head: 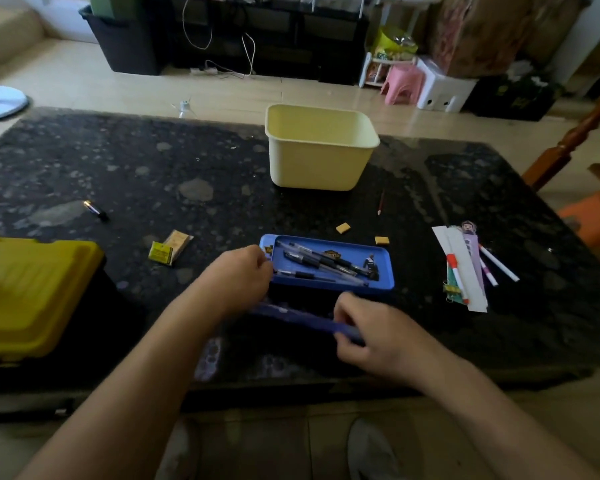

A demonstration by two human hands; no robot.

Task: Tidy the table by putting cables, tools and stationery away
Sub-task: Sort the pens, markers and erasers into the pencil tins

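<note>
**Pencil case half packed, lid in hand**

Nearest me are the two forearms [146, 358], and past them the hands at the case. R hand [364, 327] is clenched round the right end of the lid [302, 318], which is smeared w/ blur and hangs just near of the tray [390, 271]. L hand [243, 271] has its fingers curled at the tray's left end. Whether they pinch the rim or the butt of the nearest pen I can't tell.

The tray sits on the table [118, 174] at centre, near side, w/ the yellow tub [319, 157] beyond it and the toolbox [32, 292] off at the near left. Its long axis runs left-right, approx. parallel to the table's near edge. The pens [326, 263] inside lie along that axis, skewed a little so their right ends sit nearer. Which end carries the tips I can't make out. The lid runs the same way, right end nearer.

My read: stationery step, midway. Loose bits are not yet in (pencil [381, 202], two erasers [342, 228], markers [499, 268] on the right). Next move prob. calls for either fetching those or folding the lid over. Folding needs every pen inside the rim, the near-left one esp.
</note>
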